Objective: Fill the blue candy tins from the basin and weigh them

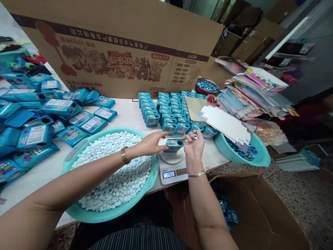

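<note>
A small blue tin [174,145] with a dark round opening in its top stands on the white digital scale [166,178], whose display is lit. My left hand [153,143] is at the tin's left end, thumb and fingers apart; whether they touch it I cannot tell. On the other side, my right hand [194,144] is palm up, its fingers curled around several white candies [191,136] beside the opening. Under my left forearm, a turquoise basin [111,217] is full of similar pale candies [111,191]. Rows of blue tins [170,125] stand behind the scale.
Many blue tins [58,106] lie heaped at left. A large cardboard sheet [117,45] walls off the back. At right are a turquoise bowl [262,154] of blue pieces with white cards [226,125] on top, stacked bags [244,97], and an open cardboard box [260,208] below the table.
</note>
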A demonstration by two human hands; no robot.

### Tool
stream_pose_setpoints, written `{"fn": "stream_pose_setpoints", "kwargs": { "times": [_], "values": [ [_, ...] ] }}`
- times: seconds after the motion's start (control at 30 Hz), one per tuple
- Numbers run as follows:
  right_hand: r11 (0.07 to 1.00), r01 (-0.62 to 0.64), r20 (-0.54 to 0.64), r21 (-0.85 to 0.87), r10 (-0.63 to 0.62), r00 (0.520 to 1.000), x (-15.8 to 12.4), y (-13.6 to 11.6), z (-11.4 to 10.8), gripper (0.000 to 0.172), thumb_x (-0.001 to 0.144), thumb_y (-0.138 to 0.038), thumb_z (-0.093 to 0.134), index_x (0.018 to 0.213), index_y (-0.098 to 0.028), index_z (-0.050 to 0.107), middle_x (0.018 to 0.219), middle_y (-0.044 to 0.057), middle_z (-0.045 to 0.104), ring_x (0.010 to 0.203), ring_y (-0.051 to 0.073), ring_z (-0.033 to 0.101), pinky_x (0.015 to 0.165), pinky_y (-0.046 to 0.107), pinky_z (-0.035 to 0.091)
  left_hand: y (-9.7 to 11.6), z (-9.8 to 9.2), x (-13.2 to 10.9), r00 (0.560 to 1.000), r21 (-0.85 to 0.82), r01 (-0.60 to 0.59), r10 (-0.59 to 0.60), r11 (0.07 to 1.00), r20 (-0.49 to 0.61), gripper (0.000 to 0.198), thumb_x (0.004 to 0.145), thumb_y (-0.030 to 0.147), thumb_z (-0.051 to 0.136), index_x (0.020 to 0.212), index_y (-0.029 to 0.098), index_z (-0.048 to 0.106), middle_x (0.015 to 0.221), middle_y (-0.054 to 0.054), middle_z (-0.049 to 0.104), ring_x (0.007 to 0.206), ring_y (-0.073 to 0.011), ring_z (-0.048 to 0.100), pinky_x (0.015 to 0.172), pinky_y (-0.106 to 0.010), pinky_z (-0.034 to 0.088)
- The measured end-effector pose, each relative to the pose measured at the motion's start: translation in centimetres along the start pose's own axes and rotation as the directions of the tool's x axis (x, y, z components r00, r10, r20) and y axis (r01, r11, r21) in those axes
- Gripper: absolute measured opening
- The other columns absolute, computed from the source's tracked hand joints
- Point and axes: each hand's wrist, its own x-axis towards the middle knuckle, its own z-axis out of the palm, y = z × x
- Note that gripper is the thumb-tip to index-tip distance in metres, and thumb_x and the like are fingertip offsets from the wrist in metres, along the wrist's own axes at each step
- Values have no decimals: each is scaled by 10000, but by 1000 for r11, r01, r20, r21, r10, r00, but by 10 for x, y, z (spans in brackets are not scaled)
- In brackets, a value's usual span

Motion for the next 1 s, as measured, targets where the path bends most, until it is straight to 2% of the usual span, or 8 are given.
{"fn": "stream_pose_setpoints", "kwargs": {
  "times": [0.1,0.2,0.3,0.43,0.57,0.67,0.83,1.0],
  "values": [
    [989,132,-6,-61,-132,991,0,11,0,316,977,-312,473,679,-206,470,505,-94,415,427,67,421,519,195,429,1,5,4,1000,10,6,-6,1000,10,598,821,373,691,1350,147,526,1259,-132,659,1175,-293,622,1017,-404,484],
    [952,270,12,-145,-271,963,2,19,-2,301,928,-336,557,662,-205,506,533,-76,470,498,84,523,607,221,494,0,9,8,1000,20,5,-5,1000,15,606,820,371,698,1358,156,520,1270,-129,655,1185,-294,616,1021,-405,480],
    [922,329,24,-206,-331,943,2,22,-2,305,914,-349,571,651,-204,516,528,-70,479,528,93,571,617,220,501,-2,13,11,1000,29,17,-17,999,20,622,810,365,709,1361,150,519,1276,-132,652,1191,-297,613,1021,-407,481],
    [957,264,-5,-122,-267,964,2,19,1,310,949,-309,511,659,-203,489,515,-81,444,456,70,473,527,198,466,-4,15,14,1000,40,-3,3,999,7,617,811,380,701,1358,156,524,1284,-130,651,1188,-301,614,1011,-409,487],
    [993,91,-42,75,-88,995,10,4,0,329,997,-285,418,676,-209,426,477,-110,341,365,48,313,388,153,306,-5,14,15,1000,62,-7,7,998,3,613,820,393,686,1358,151,519,1281,-137,647,1189,-307,612,1009,-423,489],
    [982,-12,-43,186,20,999,19,-14,-9,341,1006,-251,353,667,-216,362,457,-116,296,329,46,275,352,146,251,-4,10,14,1000,70,-11,10,997,11,615,829,403,674,1363,147,508,1293,-142,638,1199,-308,606,1018,-429,484],
    [959,25,-2,282,-25,1000,23,-38,-30,319,975,-199,357,657,-215,352,448,-111,306,318,46,294,341,143,257,-2,6,12,1000,80,-2,0,997,21,604,849,405,656,1364,130,502,1318,-154,624,1218,-312,593,1032,-440,478],
    [952,31,-5,305,-31,999,18,-43,-46,317,969,-204,365,651,-213,368,450,-107,314,318,45,289,337,139,266,-2,9,14,999,126,-40,41,991,-1,598,845,387,682,1361,142,506,1304,-142,630,1226,-304,589,1035,-430,479]
  ]
}}
